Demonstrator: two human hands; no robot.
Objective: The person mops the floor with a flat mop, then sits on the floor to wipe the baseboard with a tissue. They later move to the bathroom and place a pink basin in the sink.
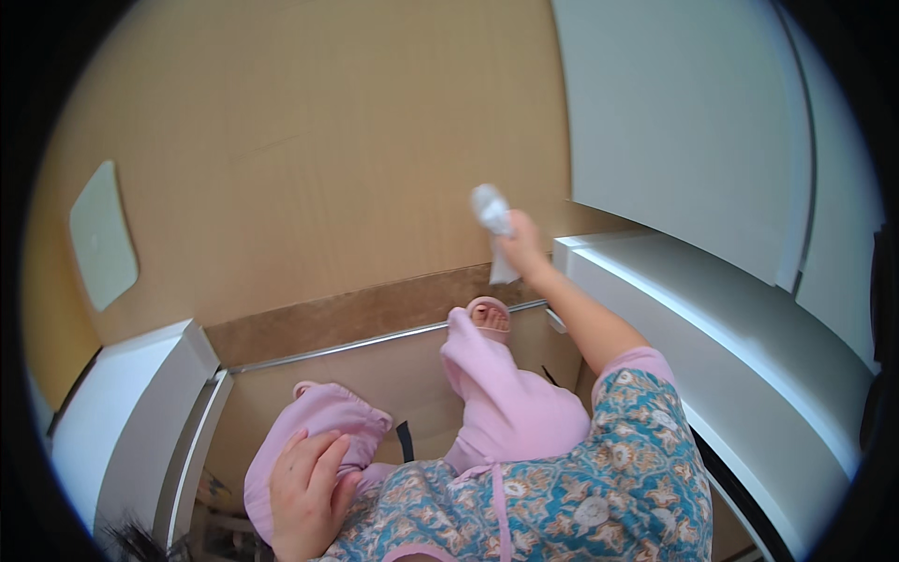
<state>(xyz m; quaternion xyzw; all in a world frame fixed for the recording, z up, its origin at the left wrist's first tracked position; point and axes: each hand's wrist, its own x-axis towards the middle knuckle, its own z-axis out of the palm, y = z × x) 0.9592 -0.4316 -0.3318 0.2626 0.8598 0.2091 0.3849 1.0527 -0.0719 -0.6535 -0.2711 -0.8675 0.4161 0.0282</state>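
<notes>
My right hand (522, 246) is stretched out ahead over the floor, closed around a crumpled white cloth or tissue (491, 209). Part of the white material hangs below the fist, and its upper end is blurred. My left hand (309, 485) rests with its palm down on the pink trousers (513, 414), at the left thigh, and nothing shows in it. The legs are apart, with a pink slipper (489, 302) on the right foot. Of the left foot only a little shows at the trouser hem.
A brown threshold strip (337, 316) with a metal edge crosses the floor ahead. White door frames stand on both sides, the left one (140, 393) near the knee. Pale cabinet doors (681, 126) rise at the right. A pale rounded mat or board (105, 239) lies far left.
</notes>
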